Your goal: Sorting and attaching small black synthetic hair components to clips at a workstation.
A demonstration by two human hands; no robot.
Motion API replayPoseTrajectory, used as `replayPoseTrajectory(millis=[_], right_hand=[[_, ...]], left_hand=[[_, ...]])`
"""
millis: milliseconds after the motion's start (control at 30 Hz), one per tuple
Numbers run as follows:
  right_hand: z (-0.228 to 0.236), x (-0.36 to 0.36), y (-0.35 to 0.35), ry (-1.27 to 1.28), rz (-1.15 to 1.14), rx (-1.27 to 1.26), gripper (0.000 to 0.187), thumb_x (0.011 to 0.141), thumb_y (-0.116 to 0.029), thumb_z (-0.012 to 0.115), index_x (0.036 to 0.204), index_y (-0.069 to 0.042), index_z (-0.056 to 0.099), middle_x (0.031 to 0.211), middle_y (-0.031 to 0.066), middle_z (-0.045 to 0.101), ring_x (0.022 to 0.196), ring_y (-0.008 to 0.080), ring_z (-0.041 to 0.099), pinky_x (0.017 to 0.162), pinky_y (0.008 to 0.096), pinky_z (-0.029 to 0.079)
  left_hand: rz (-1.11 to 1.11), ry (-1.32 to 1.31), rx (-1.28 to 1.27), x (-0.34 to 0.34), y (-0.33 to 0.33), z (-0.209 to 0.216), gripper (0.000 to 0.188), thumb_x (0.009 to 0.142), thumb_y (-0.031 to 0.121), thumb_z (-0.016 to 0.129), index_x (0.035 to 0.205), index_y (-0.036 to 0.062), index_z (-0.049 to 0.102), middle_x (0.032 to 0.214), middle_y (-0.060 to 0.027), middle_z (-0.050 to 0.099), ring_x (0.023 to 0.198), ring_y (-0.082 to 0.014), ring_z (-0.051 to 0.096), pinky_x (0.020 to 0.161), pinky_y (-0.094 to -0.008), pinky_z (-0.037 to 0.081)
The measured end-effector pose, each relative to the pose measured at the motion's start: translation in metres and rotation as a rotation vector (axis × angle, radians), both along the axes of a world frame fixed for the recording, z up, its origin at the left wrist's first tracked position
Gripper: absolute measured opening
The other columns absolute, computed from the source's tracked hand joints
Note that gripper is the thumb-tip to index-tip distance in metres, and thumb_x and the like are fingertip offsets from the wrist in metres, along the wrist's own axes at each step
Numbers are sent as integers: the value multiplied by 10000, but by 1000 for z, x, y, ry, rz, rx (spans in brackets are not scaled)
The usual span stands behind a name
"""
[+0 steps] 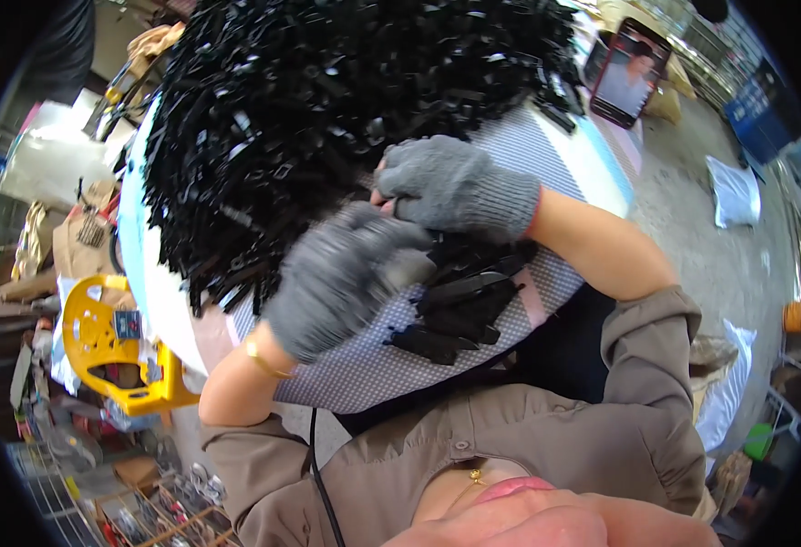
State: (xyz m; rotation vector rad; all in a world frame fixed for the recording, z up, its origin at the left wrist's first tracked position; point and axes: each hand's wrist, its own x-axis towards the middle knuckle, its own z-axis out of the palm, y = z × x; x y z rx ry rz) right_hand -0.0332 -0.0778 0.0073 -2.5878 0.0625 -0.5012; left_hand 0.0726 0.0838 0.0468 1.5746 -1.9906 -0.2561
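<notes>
A big heap of small black strip-like pieces (327,100) covers most of the round table. At its near edge, my two grey-gloved hands come together. My left hand (341,278) is smeared by motion, so its fingers cannot be read clearly. My right hand (446,187) is closed, its bare fingertips pinched beside the left hand. Whatever lies between the fingers is too small and hidden to name. Just below the hands, a smaller bunch of black pieces (459,319) rests on the patterned table cover (355,383), close to my body.
A phone (630,73) showing a person stands at the table's far right. To the left is a yellow plastic chair (99,337). White sacks (733,191) lie on the concrete floor at right, and a blue bin (763,114) stands beyond. A black cable (318,465) hangs near my left side.
</notes>
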Motion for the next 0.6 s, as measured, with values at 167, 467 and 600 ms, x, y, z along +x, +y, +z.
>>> replayPoseTrajectory(millis=[167, 467, 600], right_hand=[[7, -3, 4, 221, -105, -11, 199, 767, -213, 624, 877, -47, 616, 852, 117, 596, 809, 264, 598, 731, 370, 489], [6, -2, 4, -35, -274, 226, 185, 780, -210, 645, 797, -35, 587, 743, 92, 592, 728, 213, 601, 639, 322, 491], [4, 0, 11, -400, -89, 51, 164, 758, -122, 681, 827, -19, 574, 759, 60, 581, 685, 154, 577, 600, 286, 488]], left_hand=[[344, -141, 106, 29, -10, -8, 264, 829, 286, 608, 964, 61, 636, 855, -135, 635, 745, -281, 630, 687, -340, 499], [511, 218, 241, 29, -14, -16, 458, 824, 384, 631, 1055, -8, 574, 881, -132, 657, 783, -218, 634, 709, -323, 496], [290, 916, 244, 22, -24, -23, 359, 859, 313, 614, 1027, -5, 600, 881, -45, 636, 736, -76, 579, 585, -191, 453]])
